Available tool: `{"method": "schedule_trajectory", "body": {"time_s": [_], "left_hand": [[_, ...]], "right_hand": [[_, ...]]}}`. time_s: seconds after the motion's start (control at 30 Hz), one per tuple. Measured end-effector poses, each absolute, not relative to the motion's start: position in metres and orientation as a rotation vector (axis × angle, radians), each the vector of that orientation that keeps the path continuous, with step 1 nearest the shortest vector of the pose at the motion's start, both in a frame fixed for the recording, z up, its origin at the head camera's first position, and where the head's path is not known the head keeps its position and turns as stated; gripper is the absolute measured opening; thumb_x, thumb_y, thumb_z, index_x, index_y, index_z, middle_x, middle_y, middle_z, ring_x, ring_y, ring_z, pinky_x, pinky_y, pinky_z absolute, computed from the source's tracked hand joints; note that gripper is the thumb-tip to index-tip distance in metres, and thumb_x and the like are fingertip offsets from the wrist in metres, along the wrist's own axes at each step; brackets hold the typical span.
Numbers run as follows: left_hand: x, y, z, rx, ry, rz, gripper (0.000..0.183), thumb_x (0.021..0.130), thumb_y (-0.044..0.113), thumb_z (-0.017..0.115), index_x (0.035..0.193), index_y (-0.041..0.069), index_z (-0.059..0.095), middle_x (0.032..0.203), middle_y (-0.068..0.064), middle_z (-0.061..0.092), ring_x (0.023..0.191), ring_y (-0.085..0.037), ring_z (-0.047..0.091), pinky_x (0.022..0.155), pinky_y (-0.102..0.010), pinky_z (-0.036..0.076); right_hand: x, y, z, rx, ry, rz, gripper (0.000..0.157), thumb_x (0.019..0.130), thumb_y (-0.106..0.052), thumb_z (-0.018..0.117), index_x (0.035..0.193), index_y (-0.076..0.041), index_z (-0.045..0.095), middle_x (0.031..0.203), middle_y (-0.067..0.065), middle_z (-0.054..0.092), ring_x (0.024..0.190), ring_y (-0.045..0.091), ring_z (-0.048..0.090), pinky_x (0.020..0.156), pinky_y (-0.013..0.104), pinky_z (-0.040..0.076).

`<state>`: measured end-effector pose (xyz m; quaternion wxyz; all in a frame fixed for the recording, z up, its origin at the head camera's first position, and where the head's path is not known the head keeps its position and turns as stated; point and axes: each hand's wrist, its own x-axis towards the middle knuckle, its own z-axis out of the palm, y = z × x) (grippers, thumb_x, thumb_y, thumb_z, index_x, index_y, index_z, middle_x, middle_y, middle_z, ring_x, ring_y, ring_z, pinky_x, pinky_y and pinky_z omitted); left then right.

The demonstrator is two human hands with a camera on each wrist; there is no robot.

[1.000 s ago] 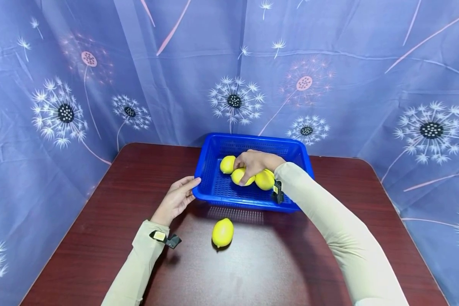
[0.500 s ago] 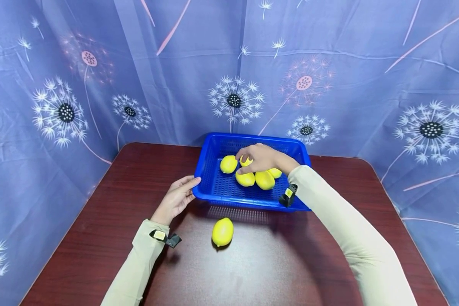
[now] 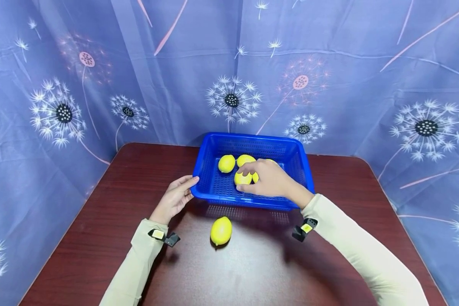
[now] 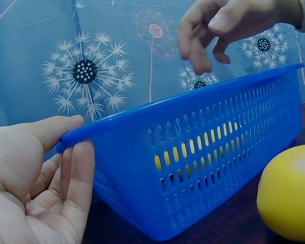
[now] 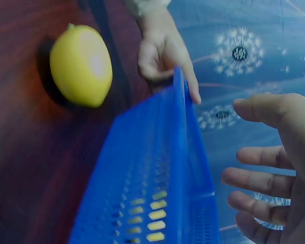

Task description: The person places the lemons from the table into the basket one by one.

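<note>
A blue plastic basket (image 3: 233, 198) with slotted sides stands on the table. My left hand (image 3: 174, 198) pinches its left rim between thumb and fingers. Several lemons lie inside, one lemon (image 3: 227, 163) at the left and another lemon (image 3: 246, 160) behind the middle; some are partly hidden by my right hand (image 3: 271, 180). In the left wrist view that right hand (image 4: 234, 25) hovers above the rim, fingers loosely bent and holding nothing. The right wrist view shows its spread fingers beside the basket wall. One lemon (image 3: 221, 230) rests on the table in front of the basket.
The dark red-brown table (image 3: 111, 204) carries the basket near its back edge. A blue curtain (image 3: 176, 85) with a dandelion print hangs close behind and along both sides. A wrist strap (image 3: 305, 228) sits on the right sleeve.
My right hand has come up off the lemons in the basket and drawn back toward the front right. The left hand keeps its hold on the rim, and the table lemon stays put.
</note>
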<state>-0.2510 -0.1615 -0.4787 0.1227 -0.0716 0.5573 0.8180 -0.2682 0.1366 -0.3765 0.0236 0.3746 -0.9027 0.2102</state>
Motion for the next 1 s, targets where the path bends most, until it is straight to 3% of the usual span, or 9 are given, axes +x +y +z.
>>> {"method": "schedule_trajectory", "body": {"time_s": [0.23, 0.6, 0.87, 1.0], "left_hand": [[-0.252, -0.162, -0.480, -0.224, 1.620, 2.388, 0.025, 0.088, 0.021, 0.071, 0.105, 0.011, 0.057, 0.083, 0.006, 0.063, 0.067, -0.006, 0.057, 0.059, -0.017, 0.048], [-0.251, -0.162, -0.479, -0.219, 1.623, 2.381, 0.023, 0.087, 0.022, 0.072, 0.103, 0.013, 0.058, 0.083, 0.006, 0.062, 0.066, -0.005, 0.056, 0.059, -0.017, 0.047], [-0.252, -0.162, -0.480, -0.214, 1.618, 2.392, 0.018, 0.088, 0.020, 0.070, 0.101, 0.013, 0.059, 0.082, 0.007, 0.062, 0.064, -0.005, 0.055, 0.058, -0.016, 0.047], [-0.252, -0.162, -0.481, -0.210, 1.600, 2.403, 0.016, 0.089, 0.018, 0.070, 0.101, 0.013, 0.059, 0.081, 0.006, 0.063, 0.064, -0.005, 0.057, 0.057, -0.016, 0.047]], "right_hand": [[-0.243, 0.136, -0.383, 1.167, -2.775, 0.687, 0.047, 0.080, -0.059, 0.067, 0.109, -0.023, 0.068, 0.101, -0.011, 0.068, 0.097, 0.007, 0.060, 0.083, 0.030, 0.050], [-0.201, 0.131, -0.392, 1.212, -2.702, 0.732, 0.047, 0.078, -0.059, 0.069, 0.109, -0.024, 0.069, 0.098, -0.013, 0.065, 0.090, 0.008, 0.059, 0.071, 0.026, 0.049], [-0.176, 0.120, -0.405, 1.293, -2.668, 0.699, 0.043, 0.077, -0.054, 0.072, 0.110, -0.026, 0.068, 0.106, -0.017, 0.065, 0.097, 0.003, 0.059, 0.077, 0.026, 0.050], [-0.168, 0.115, -0.417, 1.327, -2.670, 0.638, 0.046, 0.077, -0.056, 0.072, 0.111, -0.025, 0.067, 0.104, -0.014, 0.066, 0.091, 0.004, 0.060, 0.072, 0.025, 0.050]]}}
